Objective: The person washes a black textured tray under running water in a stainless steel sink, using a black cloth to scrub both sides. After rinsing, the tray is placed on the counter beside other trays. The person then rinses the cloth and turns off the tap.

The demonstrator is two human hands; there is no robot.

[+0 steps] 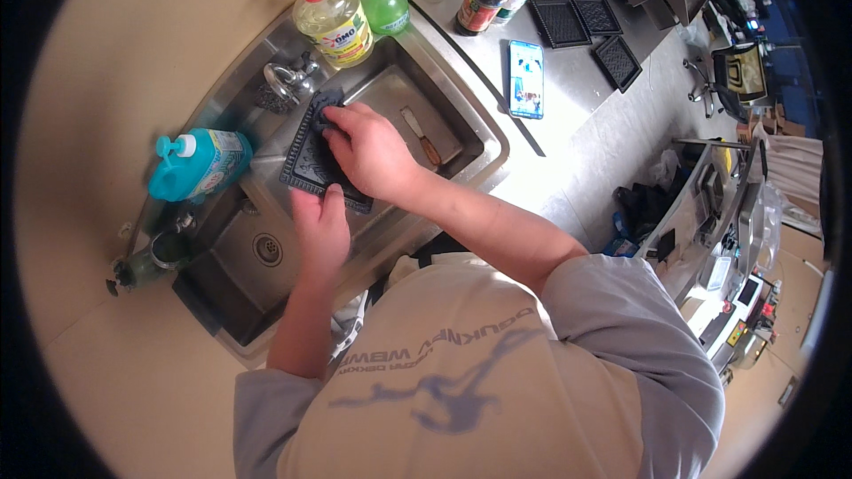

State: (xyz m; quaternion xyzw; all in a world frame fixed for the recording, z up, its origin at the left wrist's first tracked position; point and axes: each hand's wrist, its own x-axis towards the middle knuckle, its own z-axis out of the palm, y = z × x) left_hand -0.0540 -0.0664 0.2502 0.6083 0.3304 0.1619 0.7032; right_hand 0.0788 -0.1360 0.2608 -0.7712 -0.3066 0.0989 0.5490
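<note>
A black rectangular tray [304,166] with a ridged rim is held tilted above the divider of the double sink [494,144]. My left hand [321,223] grips its lower edge, thumb on top and fingers beneath. My right hand [377,153] is closed over the tray's face, pinching a dark cloth-like piece [330,99] against it; the palm hides part of both. In the right basin lies a wooden-handled tool [429,149] with a pale blade-like end. The faucet [288,82] stands just behind the tray.
A yellow detergent bottle [340,31] and a green pump bottle [385,7] stand behind the right basin. A teal pump bottle [213,162] is at the left. On the counter are a lit phone [526,80], jars [486,2], and several black trays [561,21].
</note>
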